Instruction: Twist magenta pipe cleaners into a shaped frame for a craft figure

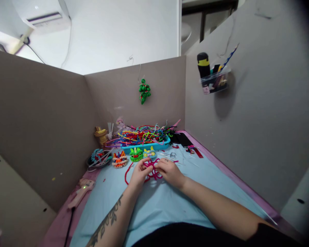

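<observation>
Between my two hands is a magenta pipe cleaner (155, 174) bent into several loops, with a long curved end trailing left toward the cloth. My left hand (139, 174) pinches the looped shape from its left side. From the right, my right hand (170, 172) grips it with closed fingers. Just beyond my hands stand small pipe-cleaner figures: an orange and white one (119, 160), a green one (136, 154) and a blue and yellow one (149, 153). A pair of scissors (172, 155) lies behind my right hand.
A blue tray (134, 148) heaped with colourful pipe cleaners stands at the back. At left are a dark bowl (92, 164) and a pink glue gun (81, 192) with its cord. A red strip (198, 152) lies at right. Grey panels (159, 109) enclose the table.
</observation>
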{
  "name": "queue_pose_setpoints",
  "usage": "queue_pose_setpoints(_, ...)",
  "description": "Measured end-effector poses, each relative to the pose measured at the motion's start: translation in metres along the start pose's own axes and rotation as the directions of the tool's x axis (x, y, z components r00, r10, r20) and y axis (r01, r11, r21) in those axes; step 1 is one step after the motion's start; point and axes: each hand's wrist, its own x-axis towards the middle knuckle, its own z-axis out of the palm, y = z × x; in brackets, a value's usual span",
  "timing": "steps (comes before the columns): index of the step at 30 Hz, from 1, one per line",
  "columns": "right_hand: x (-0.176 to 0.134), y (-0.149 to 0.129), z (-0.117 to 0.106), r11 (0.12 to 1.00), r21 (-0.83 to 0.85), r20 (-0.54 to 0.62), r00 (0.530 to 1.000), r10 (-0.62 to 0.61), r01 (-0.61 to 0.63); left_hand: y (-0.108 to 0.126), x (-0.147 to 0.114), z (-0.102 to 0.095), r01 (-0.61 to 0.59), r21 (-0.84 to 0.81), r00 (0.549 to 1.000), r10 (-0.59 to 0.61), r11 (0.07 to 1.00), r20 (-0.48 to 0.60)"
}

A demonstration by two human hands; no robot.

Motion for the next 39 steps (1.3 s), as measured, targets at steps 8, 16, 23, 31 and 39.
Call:
queue_pose_setpoints(8,-0.001,0.001,-0.001,0.999,0.005,0.017,0.999,-0.038,0.038,-0.001,0.0,0.0,0.046,-0.097,0.998,-0.042,0.994,0.045)
queue_pose_setpoints(16,0.001,0.0,-0.001,0.999,-0.028,0.028,0.999,-0.045,0.046,-0.003,0.002,-0.002,0.049,-0.126,0.997,-0.041,0.991,0.063)
queue_pose_setpoints(23,-0.001,0.0,0.002,1.0,0.02,0.003,1.0,0.002,-0.002,-0.002,0.0,0.0,0.019,-0.074,0.997,-0.014,0.997,0.073)
queue_pose_setpoints(31,0.0,0.0,0.011,0.827,0.432,0.034,0.923,0.383,-0.359,-0.001,-0.003,0.0,-0.146,0.137,0.981,0.126,0.98,0.145)
queue_pose_setpoints(39,0.003,0.008,0.012,0.44,0.66,0.32,0.758,0.569,-0.609,0.003,-0.006,0.001,-0.305,0.426,0.952,0.256,0.852,0.17)
